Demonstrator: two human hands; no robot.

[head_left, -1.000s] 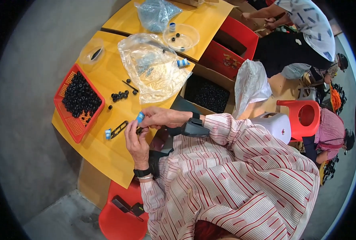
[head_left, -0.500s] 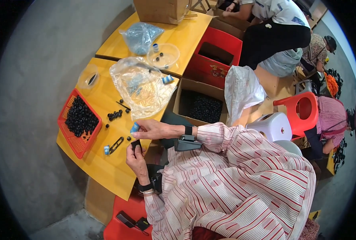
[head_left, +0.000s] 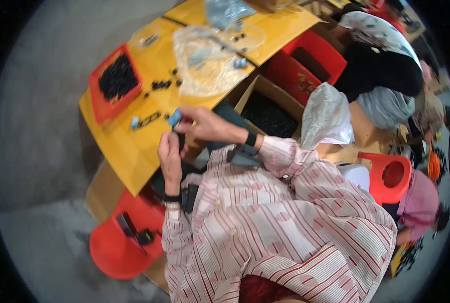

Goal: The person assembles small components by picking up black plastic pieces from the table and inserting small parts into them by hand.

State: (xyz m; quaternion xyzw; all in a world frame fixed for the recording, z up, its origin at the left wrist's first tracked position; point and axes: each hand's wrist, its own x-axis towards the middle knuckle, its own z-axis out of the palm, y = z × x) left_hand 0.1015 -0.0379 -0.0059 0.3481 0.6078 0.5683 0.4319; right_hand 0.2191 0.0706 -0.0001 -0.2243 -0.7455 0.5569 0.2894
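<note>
My right hand (head_left: 200, 123) comes in from the right and pinches a small blue roll (head_left: 175, 117) between thumb and fingers. Just below it, my left hand (head_left: 171, 159) is closed around a small black piece (head_left: 178, 136), mostly hidden by the fingers. The two hands nearly meet over the table's near edge. On the table by the fingertips lie a pair of black snips (head_left: 149, 119) and a small blue-and-white roll (head_left: 135, 122). Several small black round parts (head_left: 161, 84) are scattered farther off.
A red basket (head_left: 101, 113) of black parts stands on the yellow table (head_left: 129, 164), near a clear plastic bag (head_left: 204, 83). To the right are a cardboard box (head_left: 255, 86) of black parts and a red box (head_left: 323, 50). A red stool (head_left: 119, 252) holds black devices. People work at the right.
The view has shifted and blurred, so the table sits higher in it. My right hand with the blue roll has come closer to my left hand and the black piece.
</note>
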